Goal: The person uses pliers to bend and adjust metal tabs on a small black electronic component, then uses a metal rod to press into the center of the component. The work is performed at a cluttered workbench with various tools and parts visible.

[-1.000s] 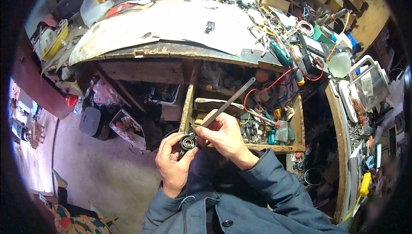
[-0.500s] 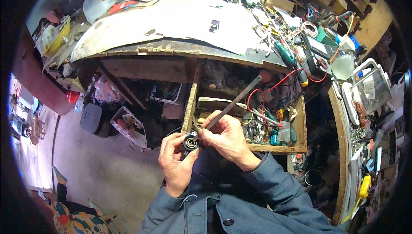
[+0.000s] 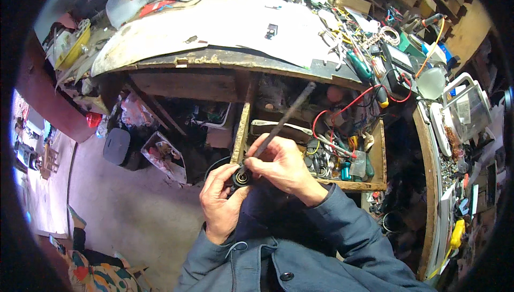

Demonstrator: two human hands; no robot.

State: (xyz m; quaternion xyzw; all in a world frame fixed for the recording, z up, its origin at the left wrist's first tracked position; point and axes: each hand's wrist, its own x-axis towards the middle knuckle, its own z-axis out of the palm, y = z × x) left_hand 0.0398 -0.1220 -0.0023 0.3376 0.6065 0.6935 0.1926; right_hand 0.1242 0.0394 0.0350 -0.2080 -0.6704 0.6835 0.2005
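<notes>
Shows at the far left a yellow basin [image 3: 75,51] and, low down near the edge, a multicoloured patterned cloth [image 3: 101,277]. Shows next, on the pale floor [image 3: 134,206], a dark rounded bin [image 3: 116,146] and just beside it an open pale box [image 3: 171,176] with mixed scraps [image 3: 165,150] inside. Has above these, across the bench [image 3: 230,59], a white sheet [image 3: 214,24] with 1 small black piece [image 3: 271,31] lying toward its right part.

Grips at the centre, in the left hand [image 3: 220,198], a round black part [image 3: 242,177] with brass-coloured rings inside; has the fingers bent along its far side and the thumb along its near side. Pinches in the right hand [image 3: 284,166], just beside, a long thin dark strip [image 3: 293,109] between thumb and bent forefinger, slanted up to the right over the open drawer [image 3: 350,186]. Has the lower end of the strip at the ringed face; cannot tell whether touching, with fingers in the way.

Shows farther right, inside the drawer, mixed hand tools [image 3: 319,158] and a red cable [image 3: 317,120] looped over them. Shows on the bench above a green-handled tool [image 3: 360,66], then a dark box with a pale panel [image 3: 399,56]. Shows at the far right a clear container [image 3: 468,112] and, lower, a yellow tool [image 3: 458,233] among small clutter
</notes>
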